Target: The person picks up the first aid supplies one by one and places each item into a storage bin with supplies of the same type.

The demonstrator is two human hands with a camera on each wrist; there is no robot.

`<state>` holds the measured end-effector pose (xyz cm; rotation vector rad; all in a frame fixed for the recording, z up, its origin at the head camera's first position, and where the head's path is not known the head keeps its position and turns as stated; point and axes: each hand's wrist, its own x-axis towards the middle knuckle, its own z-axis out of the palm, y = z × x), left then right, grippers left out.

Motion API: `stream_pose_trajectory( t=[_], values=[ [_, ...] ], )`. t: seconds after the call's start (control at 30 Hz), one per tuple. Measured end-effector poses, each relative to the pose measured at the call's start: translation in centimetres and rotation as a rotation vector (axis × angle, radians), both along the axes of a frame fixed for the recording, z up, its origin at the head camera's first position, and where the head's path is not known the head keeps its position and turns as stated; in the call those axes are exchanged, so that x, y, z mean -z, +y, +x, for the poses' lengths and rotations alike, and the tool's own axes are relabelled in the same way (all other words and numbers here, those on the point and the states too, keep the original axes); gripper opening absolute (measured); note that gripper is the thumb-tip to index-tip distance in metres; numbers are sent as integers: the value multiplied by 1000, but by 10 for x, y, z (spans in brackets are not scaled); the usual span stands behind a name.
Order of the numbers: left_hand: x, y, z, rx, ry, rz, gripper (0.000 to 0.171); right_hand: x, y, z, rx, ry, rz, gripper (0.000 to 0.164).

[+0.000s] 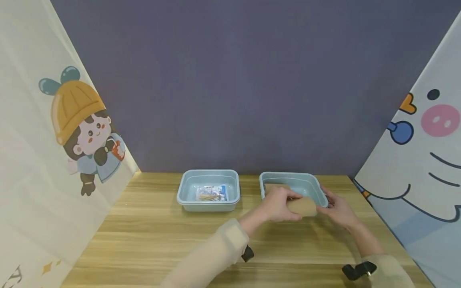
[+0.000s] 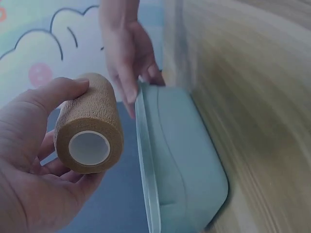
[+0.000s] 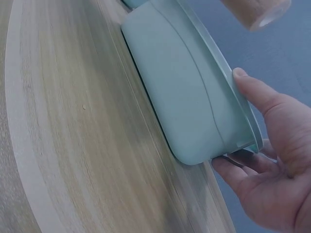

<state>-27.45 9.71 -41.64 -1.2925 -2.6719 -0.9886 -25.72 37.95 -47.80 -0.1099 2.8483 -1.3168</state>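
My left hand (image 1: pixel 278 205) grips a tan roll of elastic bandage (image 1: pixel 303 207) over the front edge of the right light-blue plastic bin (image 1: pixel 306 185). In the left wrist view the bandage roll (image 2: pixel 90 109) shows its crinkled surface and white hollow core, with the thumb on top and the fingers below. My right hand (image 1: pixel 338 211) holds that bin by its front right corner. The right wrist view has the thumb on the rim and the fingers curled under the corner of the bin (image 3: pixel 180 82). Another tan item (image 1: pixel 276 186) lies inside at the left, partly hidden by my left hand.
A second light-blue bin (image 1: pixel 208 208) stands to the left, holding a clear packet (image 1: pixel 212 193) with blue print and thin sticks. Both bins are on a wood-grain table (image 1: pixel 173 244) before a dark wall (image 1: pixel 223 88). Printed cartoon panels flank the table.
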Motion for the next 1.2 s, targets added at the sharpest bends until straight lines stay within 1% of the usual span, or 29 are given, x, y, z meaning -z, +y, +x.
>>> stream_pose_trajectory(
  t=[0.07,0.17,0.27,0.37,0.47,0.57,0.7,0.8,1.03,1.2],
  values=[
    [-2,-1,-6,-24,-29,31,57,-1,-2,0,8,-3,6,97],
    [-5,0,-14,-66,-53,58,56,-1,-4,0,31,-13,17,101],
    [-8,2,-19,-114,-52,75,55,-1,-5,0,42,-25,24,103],
    [-9,4,-23,-171,-45,81,56,-1,-5,0,49,-27,36,103],
    [-6,7,-26,-217,-58,90,56,0,-5,0,52,-25,45,103],
    [1,10,-29,-252,-75,94,53,0,-6,0,50,-25,40,103],
    [10,16,-33,-286,-69,97,51,0,-6,0,47,-20,34,102],
    [15,21,-34,-295,-68,105,49,0,-7,1,43,-18,32,101],
    [16,35,-35,-345,-98,82,48,0,-7,1,31,-6,39,101],
    [16,42,-38,-382,-122,82,48,0,-6,1,33,-5,38,99]
  ],
)
